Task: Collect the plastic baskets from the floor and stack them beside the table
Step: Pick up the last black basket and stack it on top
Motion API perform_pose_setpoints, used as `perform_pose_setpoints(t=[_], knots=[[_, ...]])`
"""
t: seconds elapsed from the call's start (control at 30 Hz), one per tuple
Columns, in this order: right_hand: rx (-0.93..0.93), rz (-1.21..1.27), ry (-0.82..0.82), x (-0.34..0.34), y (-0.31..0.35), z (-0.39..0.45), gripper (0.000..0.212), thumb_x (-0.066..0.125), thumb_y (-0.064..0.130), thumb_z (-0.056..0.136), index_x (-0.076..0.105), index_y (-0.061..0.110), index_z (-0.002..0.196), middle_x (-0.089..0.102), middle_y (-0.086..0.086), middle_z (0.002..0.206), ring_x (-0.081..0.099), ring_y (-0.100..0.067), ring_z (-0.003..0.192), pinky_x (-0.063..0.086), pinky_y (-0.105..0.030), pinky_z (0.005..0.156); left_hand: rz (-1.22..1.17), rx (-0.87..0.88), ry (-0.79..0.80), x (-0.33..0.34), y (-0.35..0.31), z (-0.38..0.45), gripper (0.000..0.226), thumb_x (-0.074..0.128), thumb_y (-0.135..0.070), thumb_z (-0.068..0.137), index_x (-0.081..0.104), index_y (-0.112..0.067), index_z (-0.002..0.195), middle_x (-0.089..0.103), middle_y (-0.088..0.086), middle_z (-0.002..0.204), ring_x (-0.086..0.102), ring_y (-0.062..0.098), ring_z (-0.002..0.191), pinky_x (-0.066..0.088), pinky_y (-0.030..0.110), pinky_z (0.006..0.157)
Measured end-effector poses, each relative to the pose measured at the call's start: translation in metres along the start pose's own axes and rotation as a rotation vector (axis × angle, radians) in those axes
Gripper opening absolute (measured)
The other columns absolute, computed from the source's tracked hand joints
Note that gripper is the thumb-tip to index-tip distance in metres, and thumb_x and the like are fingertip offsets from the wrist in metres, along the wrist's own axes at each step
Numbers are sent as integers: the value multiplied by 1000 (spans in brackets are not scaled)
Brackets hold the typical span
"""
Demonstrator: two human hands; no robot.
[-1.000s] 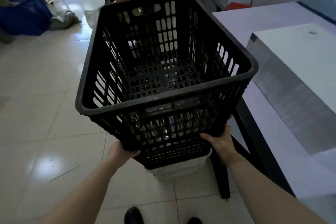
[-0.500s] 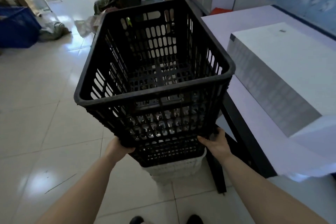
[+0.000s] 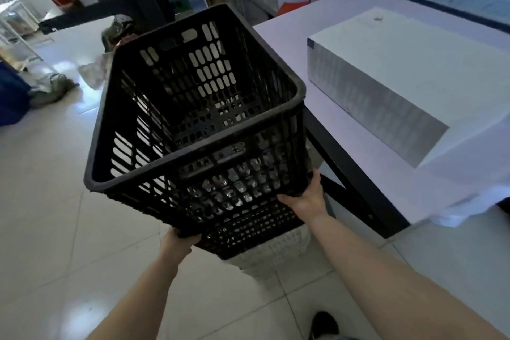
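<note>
Black basket [image 3: 193, 130] now tilted left, my left hand [image 3: 176, 240] and right hand [image 3: 306, 199] fingers clamped under its near corners, white basket [image 3: 273, 254] below them.

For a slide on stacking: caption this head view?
Both hands, left and right, hold a black basket over a white basket beside the table.

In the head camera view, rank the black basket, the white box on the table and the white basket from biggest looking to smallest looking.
1. black basket, though it is nearest the camera, so its lead is unsure.
2. white box.
3. white basket, mostly hidden under the black one, so only a small part shows.
</note>
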State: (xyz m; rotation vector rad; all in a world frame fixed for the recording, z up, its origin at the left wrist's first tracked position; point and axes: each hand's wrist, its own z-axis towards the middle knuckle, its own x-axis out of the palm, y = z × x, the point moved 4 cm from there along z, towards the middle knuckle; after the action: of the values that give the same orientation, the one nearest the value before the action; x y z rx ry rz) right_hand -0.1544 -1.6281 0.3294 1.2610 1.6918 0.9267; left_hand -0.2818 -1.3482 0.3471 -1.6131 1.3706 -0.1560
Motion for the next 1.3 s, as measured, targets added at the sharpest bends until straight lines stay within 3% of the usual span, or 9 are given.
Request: perform_pose_setpoints(t=[0.1, 0.2, 0.4, 0.6, 0.7, 0.8, 0.97, 1.1, 1.3], knots=[[-21, -62, 97, -9, 12, 12, 112, 83, 27, 68, 9, 21, 151, 38, -6, 150, 39, -22, 136, 31, -31, 113, -25, -13, 8, 3, -1, -2, 50, 74, -8, 69, 54, -3, 115, 60, 15, 110, 54, 28, 100, 44, 40, 82], [-42, -69, 120, -15, 19, 19, 97, 80, 20, 73, 18, 15, 149, 44, -7, 145, 43, -21, 133, 32, -24, 107, -38, -33, -9, 7, 1, -1, 33, 66, 3, 81, 53, -2, 111, 57, 12, 107, 52, 28, 102, 43, 41, 84], [-98, -89, 110, -16, 18, 33, 87, 84, 9, 66, 33, 7, 136, 50, -11, 133, 49, -16, 119, 34, -10, 85, 15, -12, -74, 4, 11, 3, 22, 66, 2, 82, 54, 3, 101, 51, 12, 94, 51, 28, 90, 43, 42, 81], [-162, -229, 89, -31, 7, 44, 89, 89, 25, 57, 38, 13, 129, 55, -7, 129, 54, -20, 118, 41, -25, 94, 84, 76, -112, 14, 6, -3, 51, 68, -24, 56, 60, -1, 101, 58, 9, 86, 54, 26, 84, 48, 52, 92], [-198, -328, 83, -49, 12, 48, 100, 90, 33, 55, 34, 14, 135, 53, -6, 133, 53, -23, 122, 43, -32, 100, 94, 94, -111, 28, 1, -6, 38, 73, -19, 66, 61, -3, 98, 60, 5, 81, 56, 27, 82, 49, 50, 86], [-204, -390, 89, -68, 18, 55, 100, 88, 32, 58, 31, 13, 138, 54, -6, 134, 51, -26, 124, 42, -35, 100, 144, 147, -179, 43, -4, -7, 15, 70, -11, 80, 62, -5, 90, 60, 9, 79, 61, 35, 85, 40, 36, 68], [-218, -412, 119, -81, 16, 62, 98, 87, 26, 62, 27, 8, 138, 52, -10, 135, 49, -27, 125, 41, -35, 100, 171, 173, -247, 60, -10, -17, 32, 69, -15, 82, 63, 2, 108, 64, 15, 92, 56, 28, 81, 34, 32, 60], [-237, -404, 148, -88, 17, 61, 107, 88, 31, 60, 23, 9, 142, 47, -9, 139, 45, -27, 129, 38, -39, 107, 167, 182, -240, 68, -13, -24, 31, 69, -14, 82, 64, 2, 108, 69, 21, 105, 62, 33, 94, 35, 31, 67], [-236, -430, 136, -108, 14, 59, 113, 87, 30, 62, 15, 16, 148, 37, -4, 147, 38, -23, 135, 30, -29, 107, 157, 186, -179, 86, -18, -38, 33, 66, -18, 85, 62, -3, 114, 64, 10, 98, 56, 24, 85, 36, 29, 60]])
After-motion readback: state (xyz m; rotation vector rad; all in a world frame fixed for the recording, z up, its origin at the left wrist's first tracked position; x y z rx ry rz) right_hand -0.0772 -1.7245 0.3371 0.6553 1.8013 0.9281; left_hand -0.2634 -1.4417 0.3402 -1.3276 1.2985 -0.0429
